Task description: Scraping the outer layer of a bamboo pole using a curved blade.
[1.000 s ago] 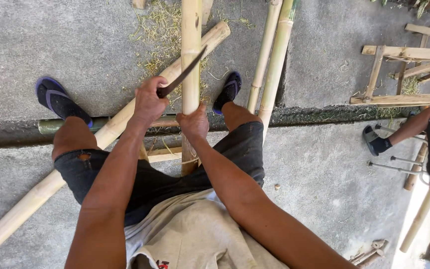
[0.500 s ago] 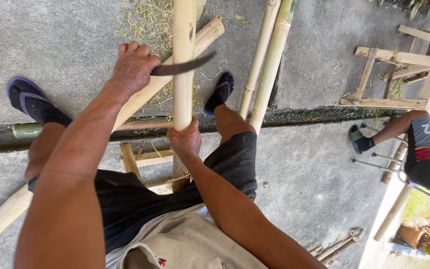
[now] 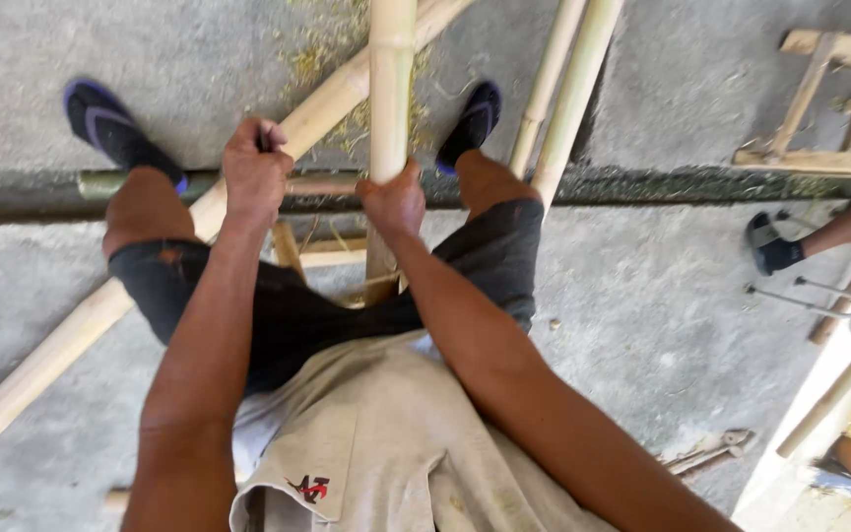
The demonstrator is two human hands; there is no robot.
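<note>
L hand fist-tight on tool handle, R hand clamped round bamboo pole

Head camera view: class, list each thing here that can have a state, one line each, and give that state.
Left hand: closed in a fist round a dark handle, blade out of sight.
Right hand: gripping the bamboo pole.
Bamboo pole: held upright between the knees.
Long bamboo pole: lying slanted on the concrete.
Two thin poles: lying side by side.
Bamboo frame: resting on the ground, unfinished.
</note>
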